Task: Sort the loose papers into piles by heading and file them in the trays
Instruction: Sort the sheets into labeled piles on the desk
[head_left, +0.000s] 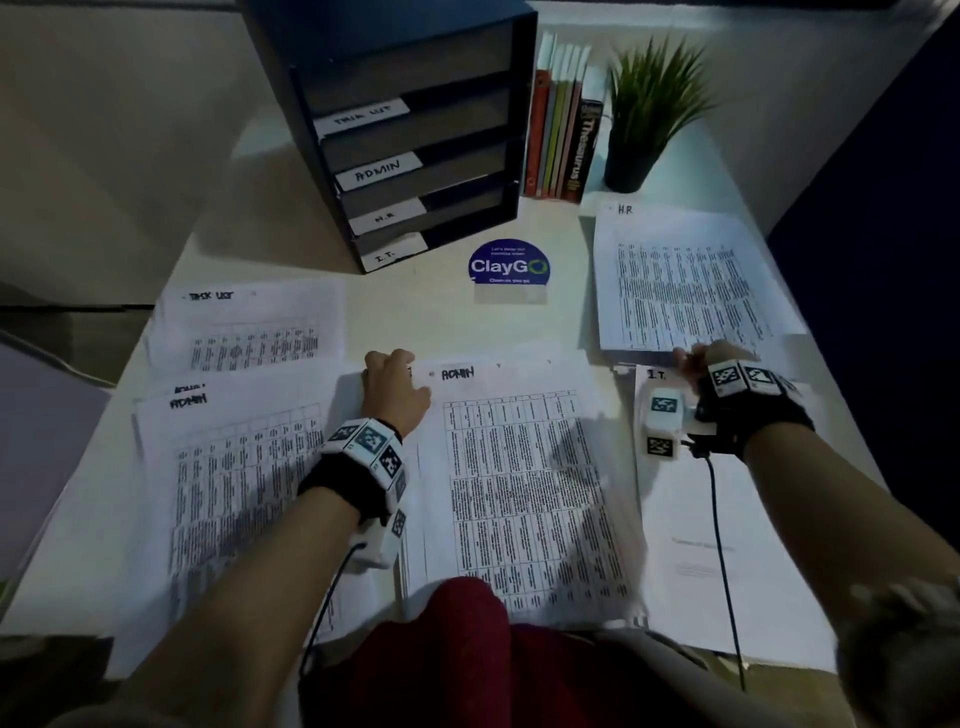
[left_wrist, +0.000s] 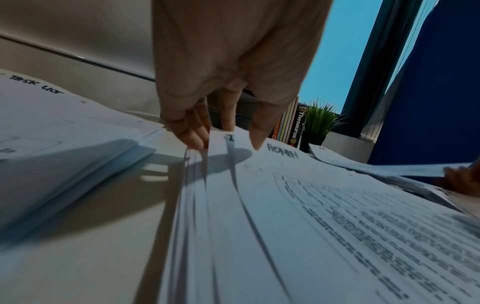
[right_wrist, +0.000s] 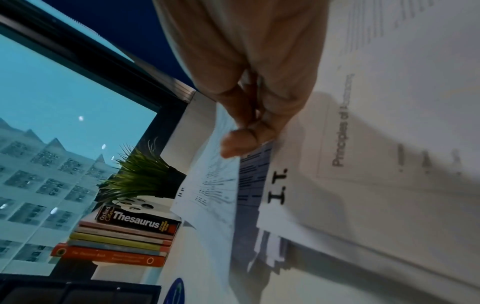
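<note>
Head view: left hand (head_left: 395, 389) pinches the ADMIN stack's (head_left: 524, 488) far-left corner — its long axis runs toward the wrist; right hand (head_left: 698, 364) pinches the H.R sheet's (head_left: 685, 280) near edge.

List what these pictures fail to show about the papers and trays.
- Tray contents: the tray unit looks dark inside in the head view.
- Table print on the middle ADMIN sheet: too small and blurred.
- Heading under the left hand: covered by fingers.
- Sheet count per pile: not countable.
</note>
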